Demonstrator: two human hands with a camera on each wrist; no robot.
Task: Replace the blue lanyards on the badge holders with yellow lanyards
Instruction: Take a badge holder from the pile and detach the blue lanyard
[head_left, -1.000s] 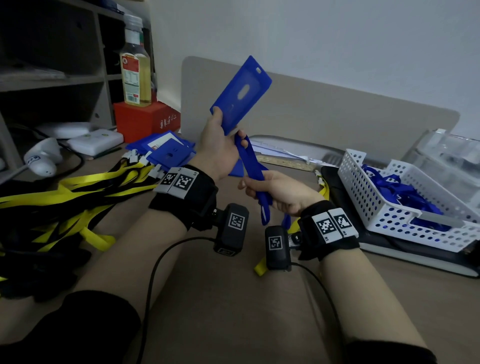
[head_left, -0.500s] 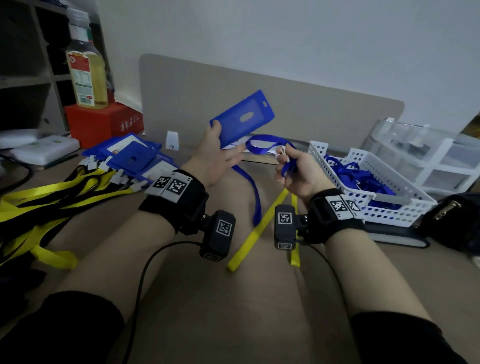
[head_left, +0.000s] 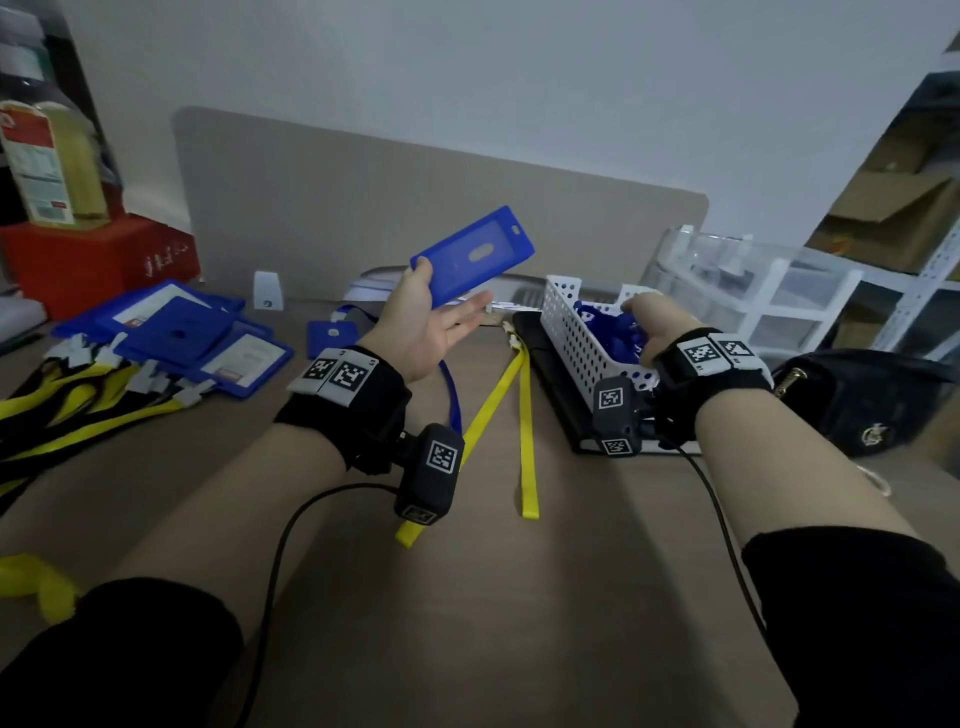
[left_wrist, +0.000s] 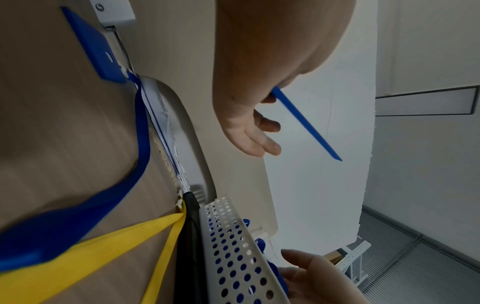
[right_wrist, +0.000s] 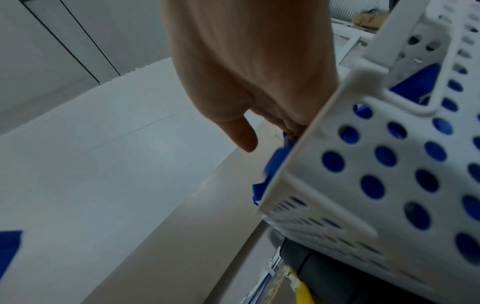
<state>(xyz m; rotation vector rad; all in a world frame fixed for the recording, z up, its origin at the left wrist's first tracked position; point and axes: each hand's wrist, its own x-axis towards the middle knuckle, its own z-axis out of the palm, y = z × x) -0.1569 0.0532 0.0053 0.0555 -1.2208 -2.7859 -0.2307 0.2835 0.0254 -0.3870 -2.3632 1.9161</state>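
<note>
My left hand (head_left: 441, 312) holds a bare blue badge holder (head_left: 472, 254) up above the table, thumb on its near corner and straight fingers beneath; it shows edge-on (left_wrist: 306, 125) in the left wrist view. My right hand (head_left: 649, 317) reaches into the white perforated basket (head_left: 571, 332) among the blue lanyards (head_left: 608, 332). Its thumb (right_wrist: 241, 135) sticks out free, and the basket wall (right_wrist: 389, 164) hides its fingertips. A yellow lanyard (head_left: 498, 395) lies folded on the table between my hands, beside a blue lanyard (head_left: 452, 395).
Several blue badge holders (head_left: 176, 332) and a heap of yellow lanyards (head_left: 78, 405) lie at left. One more holder (head_left: 332, 338) lies mid-table. A black pouch (head_left: 872, 395) and clear drawers (head_left: 753, 280) stand at right, a bottle (head_left: 52, 161) on a red box far left.
My right hand pulled the blue lanyard off the holder and carried it right into the basket. My left hand tilted the freed holder flatter. The view swung right.
</note>
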